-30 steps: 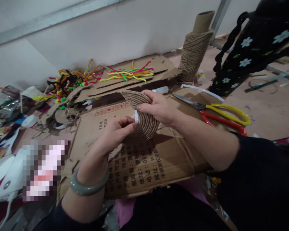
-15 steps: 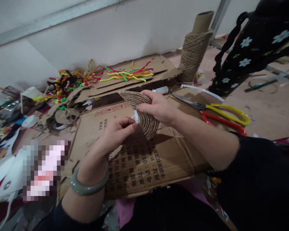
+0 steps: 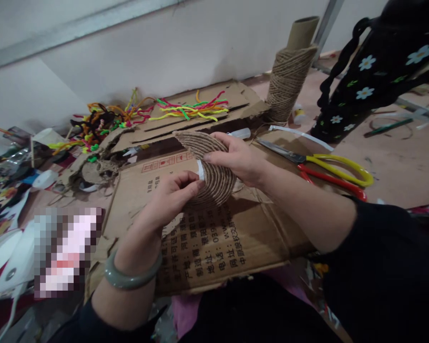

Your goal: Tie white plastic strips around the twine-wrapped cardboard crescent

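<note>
Coiled jute-twine piece (image 3: 219,185), one: lay between the two grips, above one printed cardboard sheet (image 3: 214,259). Right grip (image 3: 239,159), one: clamped on the piece, thumb on top. Left grip (image 3: 175,194), one: thumb and forefinger pinched together on one white strip (image 3: 200,170) at the piece's left edge. Left wrist: one bangle (image 3: 132,274). Right of the right grip: one pair of scissors (image 3: 343,169), yellow and red handles. Beyond it: one twine spool (image 3: 289,81), tilted. Beyond both grips: pipe cleaners (image 3: 189,110), overlapping, uncountable. The right fingers beneath the piece were hidden; the strip's lower end disappeared under the left fingertips; one black daisy-print article (image 3: 364,90) was cut off at far right.
</note>
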`<state>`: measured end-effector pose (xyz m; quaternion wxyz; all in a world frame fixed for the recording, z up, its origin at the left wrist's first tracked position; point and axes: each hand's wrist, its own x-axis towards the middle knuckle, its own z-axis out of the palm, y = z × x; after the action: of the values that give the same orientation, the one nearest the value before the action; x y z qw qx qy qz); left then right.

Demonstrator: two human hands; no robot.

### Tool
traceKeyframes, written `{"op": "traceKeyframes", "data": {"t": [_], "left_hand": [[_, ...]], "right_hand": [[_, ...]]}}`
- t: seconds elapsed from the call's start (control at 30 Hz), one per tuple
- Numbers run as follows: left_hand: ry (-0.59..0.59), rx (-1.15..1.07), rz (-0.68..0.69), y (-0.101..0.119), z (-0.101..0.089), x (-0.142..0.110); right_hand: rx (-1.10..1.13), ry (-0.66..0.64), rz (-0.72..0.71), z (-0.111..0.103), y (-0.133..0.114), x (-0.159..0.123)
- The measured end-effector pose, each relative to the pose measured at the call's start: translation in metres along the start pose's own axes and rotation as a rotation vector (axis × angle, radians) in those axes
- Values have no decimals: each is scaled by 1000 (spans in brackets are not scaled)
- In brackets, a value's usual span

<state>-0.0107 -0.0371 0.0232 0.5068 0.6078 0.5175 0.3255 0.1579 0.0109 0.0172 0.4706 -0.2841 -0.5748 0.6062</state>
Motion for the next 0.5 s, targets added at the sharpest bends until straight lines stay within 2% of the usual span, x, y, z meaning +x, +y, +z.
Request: {"op": "traceKeyframes", "data": {"t": [0.2, 0.5], "left_hand": [[74, -87, -21, 1, 0, 0], [192, -236, -30, -5, 1, 4]], "right_hand": [[-14, -52, -15, -1, 3, 2], [-13, -63, -28, 2, 7, 1]]}}
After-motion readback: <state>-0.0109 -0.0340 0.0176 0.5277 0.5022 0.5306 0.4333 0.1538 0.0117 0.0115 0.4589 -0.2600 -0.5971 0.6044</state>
